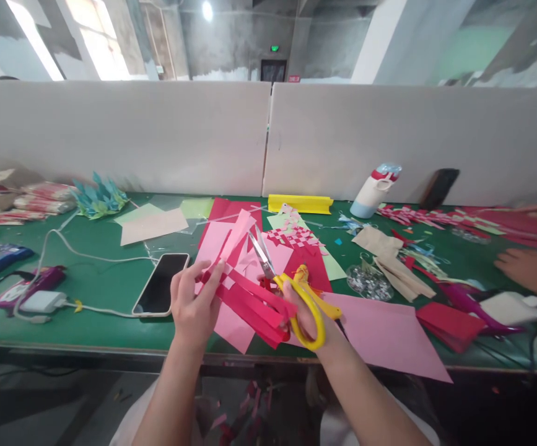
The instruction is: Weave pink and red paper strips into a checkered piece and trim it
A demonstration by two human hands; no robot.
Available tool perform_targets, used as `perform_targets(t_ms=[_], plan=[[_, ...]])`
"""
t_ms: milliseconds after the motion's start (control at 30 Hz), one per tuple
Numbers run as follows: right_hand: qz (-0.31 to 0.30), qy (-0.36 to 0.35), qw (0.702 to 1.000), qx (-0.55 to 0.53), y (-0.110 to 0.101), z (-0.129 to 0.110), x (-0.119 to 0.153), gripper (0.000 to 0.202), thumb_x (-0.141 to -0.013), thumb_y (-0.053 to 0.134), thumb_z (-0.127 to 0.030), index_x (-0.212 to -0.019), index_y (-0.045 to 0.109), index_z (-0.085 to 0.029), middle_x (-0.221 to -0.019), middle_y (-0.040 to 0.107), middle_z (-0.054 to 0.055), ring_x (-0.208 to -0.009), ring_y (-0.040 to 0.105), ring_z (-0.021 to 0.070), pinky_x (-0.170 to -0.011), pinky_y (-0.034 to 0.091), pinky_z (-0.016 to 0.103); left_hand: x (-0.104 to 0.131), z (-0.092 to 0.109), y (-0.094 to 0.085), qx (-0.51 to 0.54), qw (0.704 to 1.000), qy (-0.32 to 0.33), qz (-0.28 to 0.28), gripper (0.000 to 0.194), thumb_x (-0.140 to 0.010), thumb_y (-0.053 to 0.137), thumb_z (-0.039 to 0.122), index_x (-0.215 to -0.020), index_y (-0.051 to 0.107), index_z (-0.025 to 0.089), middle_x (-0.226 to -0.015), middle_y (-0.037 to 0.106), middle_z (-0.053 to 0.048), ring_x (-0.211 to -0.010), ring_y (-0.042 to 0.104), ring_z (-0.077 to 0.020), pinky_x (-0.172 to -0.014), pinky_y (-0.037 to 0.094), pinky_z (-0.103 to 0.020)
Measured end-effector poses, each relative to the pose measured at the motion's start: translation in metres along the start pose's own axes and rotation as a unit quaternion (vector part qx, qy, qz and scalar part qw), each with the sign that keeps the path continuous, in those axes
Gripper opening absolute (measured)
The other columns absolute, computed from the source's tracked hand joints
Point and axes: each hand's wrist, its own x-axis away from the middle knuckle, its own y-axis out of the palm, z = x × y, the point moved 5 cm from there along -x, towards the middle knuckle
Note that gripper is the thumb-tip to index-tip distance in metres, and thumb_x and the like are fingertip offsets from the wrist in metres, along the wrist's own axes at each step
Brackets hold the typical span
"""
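Between the thumb and fingers of my left hand (196, 305) is a partly woven piece of red and pink paper strips (254, 298). Its red strips fan out toward my right hand, and pink strips point up. Yellow-handled scissors (312, 319) are in my right hand (303, 310), their blades parted and pointing up and left beside the pink strips. Pink and red sheets lie under both hands. Just beyond the blades rests a red and pink checkered woven piece (296, 236).
A phone (163, 285) with a white cable lies left of my left hand. A pink sheet (389, 331) overhangs the front edge at right. Farther back are a yellow folded strip (300, 204) and a bottle (374, 191). Another person's hands are at far right.
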Motion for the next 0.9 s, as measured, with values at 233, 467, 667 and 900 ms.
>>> perform_targets(t_ms=[233, 467, 667, 900], plan=[[-0.351, 0.393, 0.596, -0.605, 0.037, 0.007, 0.011, 0.051, -0.069, 0.075, -0.048, -0.110, 0.061, -0.021, -0.087, 0.066, 0.004, -0.049, 0.052, 0.0064, -0.035, 0.035, 0.015, 0.007, -0.003, 0.006, 0.046, 0.997, -0.045, -0.034, 0.047, -0.083, 0.058, 0.011, -0.124, 0.062, 0.034, -0.113, 0.066, -0.008, -0.095, 0.062, -0.0200, -0.082, 0.050, -0.033], [-0.330, 0.436, 0.592, -0.592, 0.048, 0.007, 0.014, 0.055, -0.059, 0.076, -0.020, -0.110, 0.055, -0.021, -0.082, 0.063, -0.002, -0.047, 0.048, 0.0034, -0.038, 0.032, 0.015, 0.007, 0.001, 0.013, 0.132, 0.976, -0.167, -0.053, 0.043, -0.081, 0.053, 0.007, -0.113, 0.070, 0.030, -0.102, 0.068, -0.004, -0.091, 0.065, -0.0171, -0.084, 0.051, -0.028], [-0.319, 0.438, 0.593, -0.596, 0.047, 0.008, 0.010, 0.054, -0.054, 0.074, -0.016, -0.105, 0.056, -0.020, -0.076, 0.060, -0.004, -0.049, 0.048, 0.0046, -0.039, 0.032, 0.016, 0.004, -0.001, 0.018, 0.230, 0.934, -0.253, -0.101, 0.045, -0.075, 0.053, 0.006, -0.113, 0.069, 0.022, -0.104, 0.069, -0.005, -0.094, 0.065, -0.0185, -0.083, 0.053, -0.029], [-0.308, 0.422, 0.611, -0.595, 0.053, 0.021, 0.011, 0.057, -0.053, 0.076, -0.019, -0.106, 0.055, -0.020, -0.072, 0.060, -0.004, -0.050, 0.049, 0.0062, -0.042, 0.035, 0.018, 0.010, -0.005, 0.028, 0.479, 0.792, -0.348, -0.150, 0.051, -0.073, 0.046, 0.007, -0.116, 0.068, 0.023, -0.121, 0.064, -0.007, -0.110, 0.060, -0.0230, -0.086, 0.053, -0.032]])
